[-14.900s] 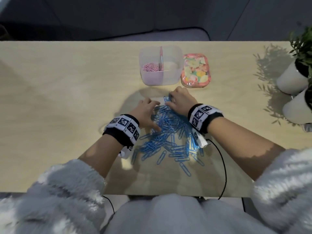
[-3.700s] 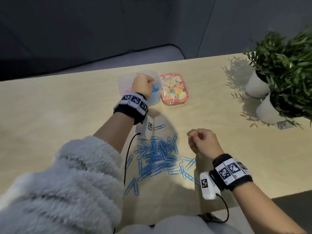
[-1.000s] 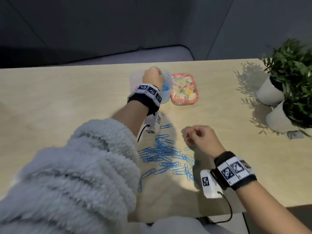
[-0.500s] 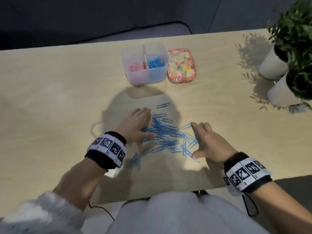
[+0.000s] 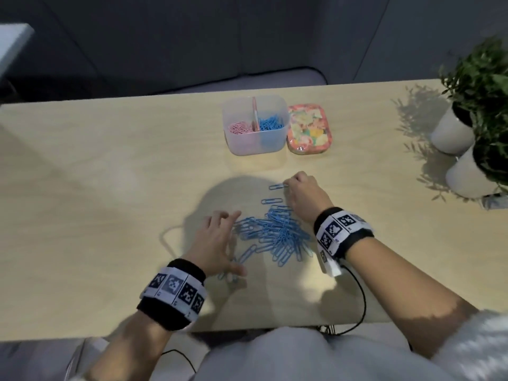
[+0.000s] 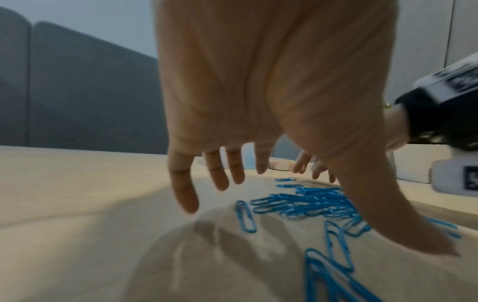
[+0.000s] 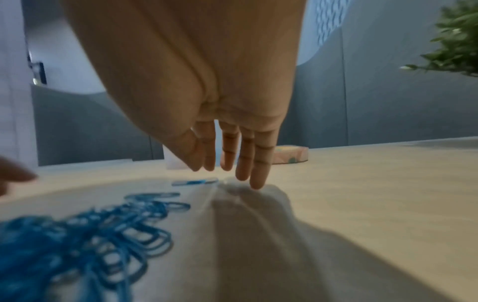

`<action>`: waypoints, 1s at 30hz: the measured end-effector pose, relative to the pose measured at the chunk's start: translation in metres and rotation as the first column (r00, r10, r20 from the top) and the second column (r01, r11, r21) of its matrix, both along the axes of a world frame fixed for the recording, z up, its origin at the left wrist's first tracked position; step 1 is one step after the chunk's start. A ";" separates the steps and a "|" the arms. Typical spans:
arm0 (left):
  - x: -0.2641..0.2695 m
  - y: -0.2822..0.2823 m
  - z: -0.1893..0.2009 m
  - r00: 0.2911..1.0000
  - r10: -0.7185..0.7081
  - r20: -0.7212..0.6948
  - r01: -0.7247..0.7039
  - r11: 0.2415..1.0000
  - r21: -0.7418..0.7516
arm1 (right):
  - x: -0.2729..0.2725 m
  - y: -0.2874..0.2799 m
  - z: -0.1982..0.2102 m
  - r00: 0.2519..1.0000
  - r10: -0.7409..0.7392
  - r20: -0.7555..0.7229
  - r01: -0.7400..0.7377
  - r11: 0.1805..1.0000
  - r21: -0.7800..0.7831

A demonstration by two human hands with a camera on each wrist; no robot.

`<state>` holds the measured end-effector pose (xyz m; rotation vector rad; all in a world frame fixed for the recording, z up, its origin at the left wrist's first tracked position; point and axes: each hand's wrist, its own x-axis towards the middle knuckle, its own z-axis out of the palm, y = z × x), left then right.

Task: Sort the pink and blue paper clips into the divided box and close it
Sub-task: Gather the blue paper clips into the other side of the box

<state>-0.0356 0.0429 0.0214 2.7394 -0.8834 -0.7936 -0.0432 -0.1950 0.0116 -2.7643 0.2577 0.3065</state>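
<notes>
Right hand (image 5: pixel 303 195) reaches to the far side of the heap, fingers hanging straight down and relaxed, tips right at the end of a stray blue clip (image 5: pixel 277 186) — touching it at most, not gripping it; the right wrist view shows the grip released, nothing held. Left hand (image 5: pixel 217 242) hangs spread and loose at nine o'clock of the blue clip pile (image 5: pixel 275 233), grip also released, thumb low by the nearest clips.

The step in hand looks like gathering: pink clips (image 5: pixel 238 127) already lie in the left half of the divided box (image 5: pixel 255 145), some blue clips (image 5: pixel 270 124) in the right half, and plenty of blue still on the worktop (image 5: pixel 110 188).

The stray clip lies flat, long axis running nine to three o'clock, its three o'clock end under the fingertips. A second loose clip (image 5: pixel 271 201) just nearer lies much the same way.

Next move, I'd judge: drag that stray in towards six o'clock, cup both hands round the heap, pinch up a bunch and carry it to the box at twelve o'clock. The patterned lid (image 5: pixel 309 129) waits just beside the box at three o'clock, still off.
</notes>
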 end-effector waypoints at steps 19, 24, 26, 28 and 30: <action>-0.002 -0.017 -0.011 0.988 -0.064 0.138 0.061 0.998 0.028 | -0.043 0.039 0.007 0.934 0.310 -0.180 -0.309 0.950 0.034; 0.002 -0.038 -0.011 0.978 -0.070 0.196 0.076 0.997 -0.023 | -0.037 0.052 0.002 0.960 0.266 -0.088 -0.274 0.958 -0.086; 0.005 -0.042 -0.011 0.977 -0.074 0.199 0.077 0.997 -0.005 | -0.034 0.053 0.002 0.956 0.283 -0.083 -0.292 0.947 -0.132; 0.007 -0.043 -0.014 0.975 -0.086 0.205 0.087 0.996 0.005 | -0.032 0.054 0.002 0.948 0.307 -0.088 -0.317 0.936 -0.154; 0.009 -0.043 -0.014 0.978 -0.061 0.199 0.066 0.998 -0.019 | -0.030 0.052 0.001 0.942 0.326 -0.081 -0.334 0.931 -0.145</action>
